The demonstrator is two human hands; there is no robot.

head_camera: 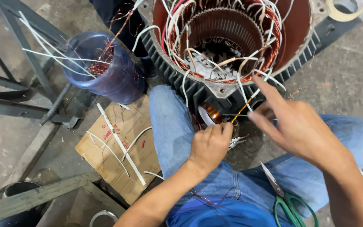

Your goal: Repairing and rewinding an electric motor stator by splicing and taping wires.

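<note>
Pinching a thin copper wire (240, 111) between thumb and fingertips, the left hand (210, 145) rests against the knee, just below a big motor housing (232, 90) full of copper windings and white sleeves. The right hand (297, 126) hovers beside it, fingers spread, forefinger touching a white sleeve (269, 78). Green-handled scissors (288, 201) lie on the right thigh.
</note>
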